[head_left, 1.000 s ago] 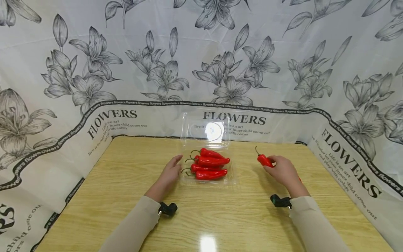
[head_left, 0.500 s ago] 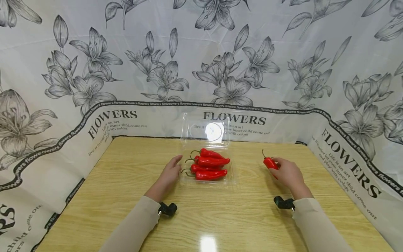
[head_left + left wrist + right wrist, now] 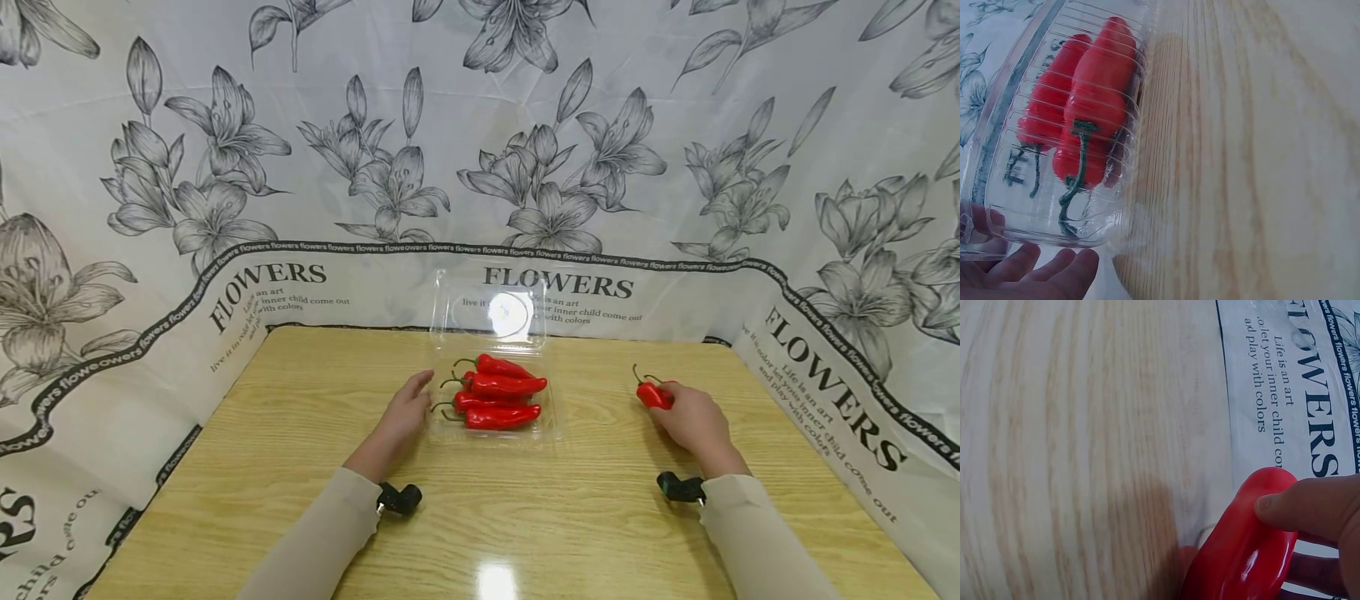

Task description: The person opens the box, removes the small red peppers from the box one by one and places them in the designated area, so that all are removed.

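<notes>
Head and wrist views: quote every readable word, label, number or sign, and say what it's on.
"FLOWERS": floral cloth.
"flowers", repeated: the cloth's black band.
"Life is an art": cloth.
"let your inner child come out": cloth.
"and play with colors": cloth.
"live it": cloth, next words unclear.
Lettering seen through the clear container: too blurred.
Peppers: none.

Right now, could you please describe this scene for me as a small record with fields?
surface: wooden table
container: clear plastic box, on the table
lid: open, raised at the far side
contents: at least four red peppers, stems toward the left
left hand: at the box's left end; contact uncertain
right hand: holds a red pepper, right of the box
second stem: beside that pepper; its owner is unclear
backdrop: white floral cloth
</notes>
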Motion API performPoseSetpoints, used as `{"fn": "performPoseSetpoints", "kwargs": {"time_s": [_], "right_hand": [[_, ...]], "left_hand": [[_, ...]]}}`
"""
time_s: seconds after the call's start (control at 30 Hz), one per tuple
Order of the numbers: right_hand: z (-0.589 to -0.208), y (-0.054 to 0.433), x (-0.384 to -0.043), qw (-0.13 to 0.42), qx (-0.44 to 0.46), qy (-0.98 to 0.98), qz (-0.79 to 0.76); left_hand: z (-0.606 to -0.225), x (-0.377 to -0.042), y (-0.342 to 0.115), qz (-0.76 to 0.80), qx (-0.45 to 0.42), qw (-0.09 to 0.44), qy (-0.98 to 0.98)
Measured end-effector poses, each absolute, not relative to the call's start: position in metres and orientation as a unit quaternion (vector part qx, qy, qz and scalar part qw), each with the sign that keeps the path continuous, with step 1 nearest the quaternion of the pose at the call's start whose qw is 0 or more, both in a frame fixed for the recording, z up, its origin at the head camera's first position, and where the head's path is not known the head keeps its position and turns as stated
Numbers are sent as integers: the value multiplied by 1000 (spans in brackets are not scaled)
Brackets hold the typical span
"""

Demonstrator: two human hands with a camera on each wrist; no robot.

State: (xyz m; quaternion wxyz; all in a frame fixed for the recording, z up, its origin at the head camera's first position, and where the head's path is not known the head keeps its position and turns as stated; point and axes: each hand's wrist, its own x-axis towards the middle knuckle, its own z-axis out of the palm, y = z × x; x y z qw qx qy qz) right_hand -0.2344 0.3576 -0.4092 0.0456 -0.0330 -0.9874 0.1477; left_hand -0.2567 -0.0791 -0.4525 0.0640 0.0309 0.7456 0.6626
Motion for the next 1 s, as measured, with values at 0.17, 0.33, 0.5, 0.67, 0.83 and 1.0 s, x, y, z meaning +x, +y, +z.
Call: {"fn": "performPoseSetpoints", "kwargs": {"time_s": [0.17, 0.33, 0.5, 0.67, 0.83, 1.0], "right_hand": [[-412, 362, -234, 50, -45, -988, 142], [-413, 363, -234, 50, -59, -989, 129], [-410, 362, -233, 40, -62, -990, 117], [-410, 361, -234, 41, -56, -993, 94], [-413, 363, -238, 41, -55, -995, 78], [-418, 365, -241, 58, -52, -994, 77]], "left_hand": [[-453, -257, -80, 661, 30, 62, 747], [-453, -258, -81, 664, 31, 66, 744], [-454, -258, -81, 659, 28, 68, 748], [-454, -258, -81, 656, 28, 67, 751], [-454, -258, -81, 655, 28, 66, 752], [-454, -258, -81, 656, 30, 66, 752]]}}
